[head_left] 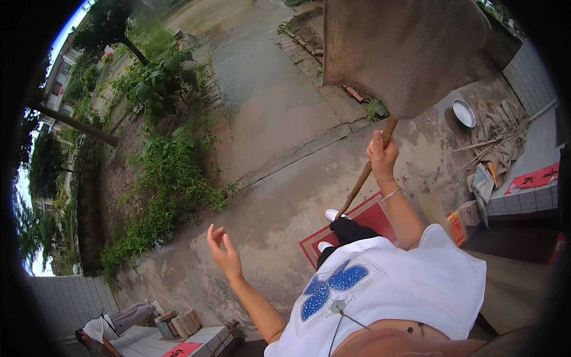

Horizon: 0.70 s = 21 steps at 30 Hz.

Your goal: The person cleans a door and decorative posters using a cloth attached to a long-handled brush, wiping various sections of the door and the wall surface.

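My right hand [382,154], with a bracelet at the wrist, is closed around a wooden stick [363,176]. The stick slants from near my feet up to a large brown cloth [397,49] at its upper end. The cloth hangs wide and slightly blurred across the top right; how it joins the stick is hidden. My left hand [224,252] is raised over the concrete with fingers apart and slightly bent, holding nothing. Beneath the stick, a red mat [372,216] lies by my white shoes.
Green plants [174,178] border the paving at left. At right are a metal basin [464,113], crumpled cloth [499,129], thin sticks and a plastic basket [470,213]. A person [107,325] bends near a tiled ledge [142,341] with stacked bricks [185,323] at lower left.
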Motion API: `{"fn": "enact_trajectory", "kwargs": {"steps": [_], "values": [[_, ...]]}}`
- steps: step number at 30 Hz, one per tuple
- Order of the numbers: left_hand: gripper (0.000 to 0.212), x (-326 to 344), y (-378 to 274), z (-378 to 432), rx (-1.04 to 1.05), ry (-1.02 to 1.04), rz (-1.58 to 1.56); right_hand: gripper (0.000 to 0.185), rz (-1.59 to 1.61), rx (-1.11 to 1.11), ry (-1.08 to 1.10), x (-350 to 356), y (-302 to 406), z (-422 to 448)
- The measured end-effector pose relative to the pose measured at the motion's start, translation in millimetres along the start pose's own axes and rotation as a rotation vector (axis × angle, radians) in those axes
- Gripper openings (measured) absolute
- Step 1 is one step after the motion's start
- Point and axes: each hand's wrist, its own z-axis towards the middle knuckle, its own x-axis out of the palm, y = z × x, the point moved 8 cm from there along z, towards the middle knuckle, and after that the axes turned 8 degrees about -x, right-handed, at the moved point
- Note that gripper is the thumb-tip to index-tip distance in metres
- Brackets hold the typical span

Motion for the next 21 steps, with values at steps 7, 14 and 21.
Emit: {"fn": "enact_trajectory", "kwargs": {"steps": [7,14,21], "values": [[0.067,-8,-162,14,0.476,-0.392,0.252,0.028,-0.091,0.129,0.405,82,-28,27],[0.097,-33,-189,2,0.513,-0.636,0.54,0.028,-0.289,-0.023,0.918,152,-62,-4],[0.105,-135,-114,-62,0.041,-0.873,0.801,0.04,-0.243,-0.045,1.599,235,-70,-127]]}}
